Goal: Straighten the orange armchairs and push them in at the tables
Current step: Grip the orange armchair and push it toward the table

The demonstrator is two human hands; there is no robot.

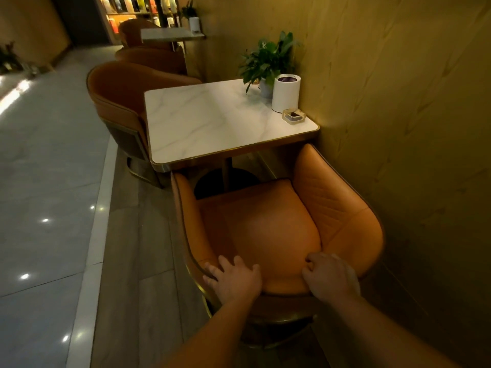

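Observation:
An orange armchair (268,221) stands right below me, facing a white marble table (207,123). Its arms reach the table's near edge; the seat stays outside it. My left hand (235,278) lies on the top of the chair's backrest, fingers spread over the rim. My right hand (328,276) grips the same backrest rim further right, fingers curled over it. A second orange armchair (119,94) sits at the table's far side, turned at an angle. Two more orange armchairs (151,58) stand further back at another table (170,33).
The wood-panelled wall (398,102) runs close along the right of chair and table. On the table near the wall stand a potted plant (265,62), a white cylinder (285,92) and a small glass ashtray (293,116). A glossy tiled aisle (47,181) lies to the left.

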